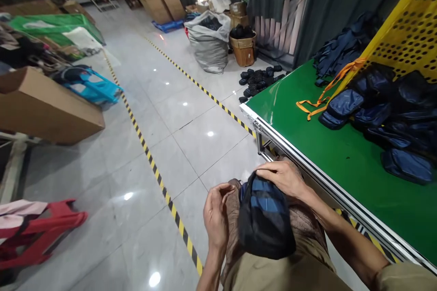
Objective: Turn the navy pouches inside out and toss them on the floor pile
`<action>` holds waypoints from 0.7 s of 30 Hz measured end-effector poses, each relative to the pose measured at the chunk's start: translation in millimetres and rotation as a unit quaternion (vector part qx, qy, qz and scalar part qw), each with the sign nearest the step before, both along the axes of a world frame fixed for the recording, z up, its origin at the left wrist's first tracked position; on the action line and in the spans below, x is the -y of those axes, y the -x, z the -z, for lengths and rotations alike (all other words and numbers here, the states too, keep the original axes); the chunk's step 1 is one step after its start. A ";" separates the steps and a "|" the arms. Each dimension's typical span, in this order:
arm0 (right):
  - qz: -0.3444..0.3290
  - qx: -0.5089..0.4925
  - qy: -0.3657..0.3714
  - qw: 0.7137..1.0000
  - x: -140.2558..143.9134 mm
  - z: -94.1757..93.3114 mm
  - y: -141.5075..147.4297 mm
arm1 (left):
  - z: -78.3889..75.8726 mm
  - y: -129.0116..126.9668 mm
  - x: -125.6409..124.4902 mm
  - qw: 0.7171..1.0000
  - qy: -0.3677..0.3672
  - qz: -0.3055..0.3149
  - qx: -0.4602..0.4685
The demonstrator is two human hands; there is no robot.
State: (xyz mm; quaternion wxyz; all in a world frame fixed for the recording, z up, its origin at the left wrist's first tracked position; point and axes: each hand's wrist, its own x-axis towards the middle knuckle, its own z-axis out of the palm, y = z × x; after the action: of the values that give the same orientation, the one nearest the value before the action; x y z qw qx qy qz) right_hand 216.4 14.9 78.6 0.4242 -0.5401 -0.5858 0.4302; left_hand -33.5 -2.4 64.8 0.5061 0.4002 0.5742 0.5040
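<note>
Two hands on lap, right hand [285, 176] gripping dark bag [264, 218], left hand [215, 216] curled beside, green table [341, 154] edge near

Pouch [264, 218] on lap, table [341, 154] right.

The green surface [341, 154] runs along the right, edged by a silver metal rail, with a yellow perforated panel [406, 32] standing at its far side. Against that panel lies a heap of dark blue pouches [385, 109], spilling toward the near edge. Just left of the heap an orange strap [321, 95] trails across the green. Beyond the heap, at the far end, sits a pile of navy fabric [341, 45]. The tiled floor [191, 136] left of the surface carries yellow-black tape lines
</note>
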 end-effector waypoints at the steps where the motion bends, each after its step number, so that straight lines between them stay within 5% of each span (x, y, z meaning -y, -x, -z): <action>1: -0.016 0.031 -0.030 0.999 6.2 -2.6 -5.5 | -7.8 0.4 3.6 0.999 -0.016 0.023 -0.017; 4: -0.045 0.139 -0.105 0.984 26.8 -2.8 -21.7 | -12.4 -13.9 20.1 0.986 -0.014 0.149 -0.076; 10: -0.104 0.182 -0.074 0.975 71.9 5.9 -37.8 | 29.8 -53.5 44.1 0.970 -0.007 0.240 -0.042; 12: -0.109 0.140 -0.040 0.983 84.5 16.7 -38.1 | 41.5 -51.5 47.4 0.958 0.060 0.279 0.007; 15: -0.113 0.090 -0.006 0.989 93.5 41.6 -35.3 | 53.0 -38.7 49.8 0.900 0.204 0.362 0.130; 17: -0.103 0.085 -0.012 0.991 93.9 58.5 -31.6 | 55.9 -29.9 49.8 0.863 0.273 0.374 0.205; 21: -0.039 0.104 -0.032 0.993 97.9 74.5 -25.5 | 44.8 -20.7 49.4 0.861 0.311 0.305 0.264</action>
State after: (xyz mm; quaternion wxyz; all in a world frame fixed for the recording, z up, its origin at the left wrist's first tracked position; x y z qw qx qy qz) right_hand 241.9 -83.1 4.1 0.3609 -0.5449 -0.6609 0.3689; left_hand -12.8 -51.7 20.0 0.8652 0.2293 0.3953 0.2065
